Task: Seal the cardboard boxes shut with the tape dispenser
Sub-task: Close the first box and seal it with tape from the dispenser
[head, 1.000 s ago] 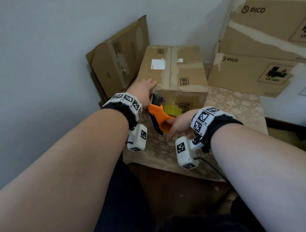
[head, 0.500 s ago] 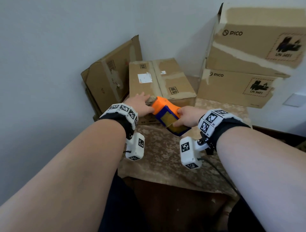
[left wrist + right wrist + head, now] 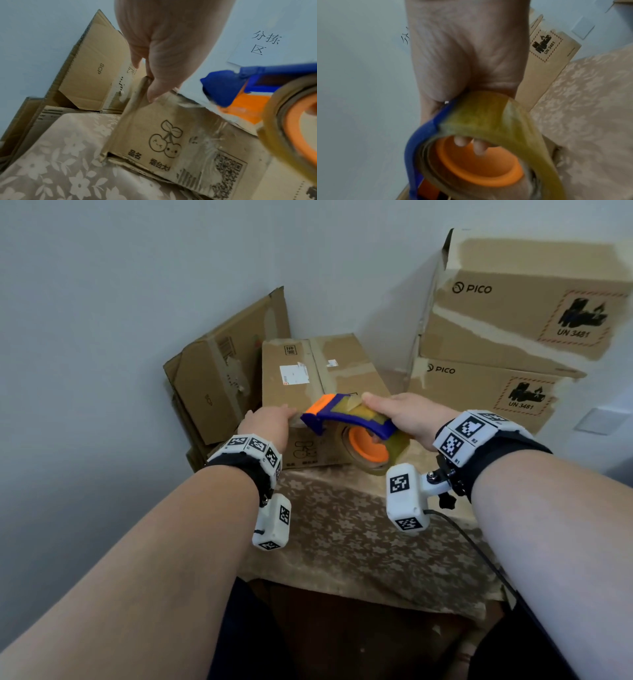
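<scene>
Right hand (image 3: 407,416) grips tape dispenser (image 3: 346,419) over box (image 3: 329,371); left hand (image 3: 267,424) lies flat, steadying it. Tape could wrinkle if the box slips.

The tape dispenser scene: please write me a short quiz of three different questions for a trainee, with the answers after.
1. True or false: the right hand holds the tape dispenser, with fingertips inside the orange core of the roll.
2. Multiple choice: where is the left hand?
A. On the near top edge of the cherry-print box
B. On the upper PICO box
C. Flat on the flowered tablecloth
3. Fill in: the two boxes stacked on the right carry the printed name ____.

Key: 1 true; 2 A; 3 PICO
</scene>
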### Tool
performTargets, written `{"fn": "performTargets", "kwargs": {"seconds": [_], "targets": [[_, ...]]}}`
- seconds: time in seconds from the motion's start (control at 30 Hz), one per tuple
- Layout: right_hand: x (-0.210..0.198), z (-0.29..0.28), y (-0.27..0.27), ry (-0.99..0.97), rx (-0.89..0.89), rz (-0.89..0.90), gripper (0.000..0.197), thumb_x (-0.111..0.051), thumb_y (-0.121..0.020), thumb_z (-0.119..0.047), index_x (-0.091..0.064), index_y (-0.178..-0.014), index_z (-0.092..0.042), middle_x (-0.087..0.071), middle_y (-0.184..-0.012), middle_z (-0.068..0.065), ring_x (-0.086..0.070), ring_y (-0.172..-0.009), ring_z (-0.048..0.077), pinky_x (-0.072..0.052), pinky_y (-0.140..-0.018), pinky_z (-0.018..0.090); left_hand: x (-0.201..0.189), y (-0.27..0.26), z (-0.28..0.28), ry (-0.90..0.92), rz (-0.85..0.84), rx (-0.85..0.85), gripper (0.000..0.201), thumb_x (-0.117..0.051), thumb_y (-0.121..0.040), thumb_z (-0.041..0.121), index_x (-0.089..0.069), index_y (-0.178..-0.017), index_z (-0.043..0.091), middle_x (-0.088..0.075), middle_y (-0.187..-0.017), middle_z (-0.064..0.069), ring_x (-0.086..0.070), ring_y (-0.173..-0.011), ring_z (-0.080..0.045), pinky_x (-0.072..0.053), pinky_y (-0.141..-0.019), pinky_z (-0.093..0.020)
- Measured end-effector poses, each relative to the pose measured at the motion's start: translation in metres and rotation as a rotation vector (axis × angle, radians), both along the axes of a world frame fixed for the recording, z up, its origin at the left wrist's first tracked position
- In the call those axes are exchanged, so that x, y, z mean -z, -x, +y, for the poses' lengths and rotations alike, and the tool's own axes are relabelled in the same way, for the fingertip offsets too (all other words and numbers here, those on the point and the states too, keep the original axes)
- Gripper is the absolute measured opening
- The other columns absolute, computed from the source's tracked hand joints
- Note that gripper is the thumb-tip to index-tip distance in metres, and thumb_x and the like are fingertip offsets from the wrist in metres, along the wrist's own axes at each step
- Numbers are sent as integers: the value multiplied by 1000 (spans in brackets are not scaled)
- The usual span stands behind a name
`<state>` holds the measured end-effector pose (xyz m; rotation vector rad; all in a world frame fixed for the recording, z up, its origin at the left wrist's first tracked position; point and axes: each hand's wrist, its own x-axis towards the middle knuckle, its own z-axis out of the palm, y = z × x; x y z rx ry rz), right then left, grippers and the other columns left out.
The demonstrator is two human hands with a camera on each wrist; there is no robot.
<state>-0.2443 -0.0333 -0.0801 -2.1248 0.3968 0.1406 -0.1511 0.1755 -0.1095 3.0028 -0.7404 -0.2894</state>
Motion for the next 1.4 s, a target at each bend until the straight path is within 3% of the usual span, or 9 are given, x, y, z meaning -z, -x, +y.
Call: {"fn": "performTargets", "kwargs": {"seconds": [0.23, 0.4, 0.5, 0.7, 0.87, 1.0, 1.13, 1.23, 1.4], "targets": [[-31, 22, -14, -89, 110, -137, 53, -72, -73, -59, -72, -89, -8, -74, -81, 11, -67, -72, 24, -55, -88, 41, -7, 5, 27, -18, -113, -66, 59, -35, -91, -2, -38, -141, 27, -51, -134, -9, -48, -123, -30, -33, -106, -44], [-45, 45, -27, -73, 35, -148, 41, -74, -76, -51, -68, -80, -11, -71, -75, 9, -64, -67, 21, -54, -78, 33, -2, -9, 44, -9, -144, -106, 48, -33, -90, -1, -47, -129, 24, -57, -109, -9, -57, -99, -28, -43, -70, -36], [-48, 55, -36, -79, 26, -158, 36, -75, -76, -48, -66, -79, -13, -68, -72, 5, -62, -63, 18, -52, -71, 29, 3, -20, 56, -1, -169, -120, 48, -35, -89, -1, -46, -129, 25, -58, -108, -9, -57, -100, -28, -47, -72, -38], [-42, 50, -51, -94, 110, -174, 30, -76, -76, -42, -65, -74, -15, -66, -62, 2, -60, -57, 17, -50, -66, 28, 3, -37, 66, -24, -61, -138, 51, -53, -86, 8, -41, -134, 21, -40, -144, -11, -25, -142, -22, -46, -95, -47], [-25, 49, -53, -148, 182, -159, 33, -73, -75, -42, -69, -85, -11, -66, -70, 7, -60, -67, 23, -54, -80, 38, 5, -32, 58, 40, -94, -134, 51, -59, -83, 50, -47, -118, 15, -46, -106, -3, -48, -95, -19, -52, -77, -40], [-23, 46, -49, -188, 225, -165, 28, -72, -77, -41, -64, -75, -15, -60, -56, 0, -52, -50, 15, -46, -62, 28, 8, -29, 52, 6, -136, -141, 39, -50, -90, 22, -43, -127, 10, -46, -123, -5, -41, -121, -20, -46, -84, -39], [-25, 45, -46, -183, 212, -170, 27, -71, -78, -41, -64, -77, -15, -57, -49, -4, -50, -47, 13, -43, -56, 24, 11, -24, 44, 60, -161, -70, 32, -49, -86, 5, -47, -117, 12, -48, -121, -7, -50, -110, -26, -42, -80, -35], [-25, 45, -46, -183, 188, -163, 28, -70, -79, -42, -66, -81, -14, -60, -54, -2, -53, -52, 16, -46, -63, 27, 8, -16, 34, 131, -107, -3, 44, -53, -86, 9, -44, -130, 12, -48, -128, -7, -50, -115, -26, -45, -86, -37], [-23, 44, -45, -163, 145, -172, 29, -71, -79, -43, -64, -75, -16, -63, -65, 3, -57, -64, 21, -50, -78, 35, -1, -12, 30, 132, -120, -5, 39, -56, -88, 17, -45, -125, 12, -53, -105, -6, -50, -90, -21, -42, -71, -31]]}}
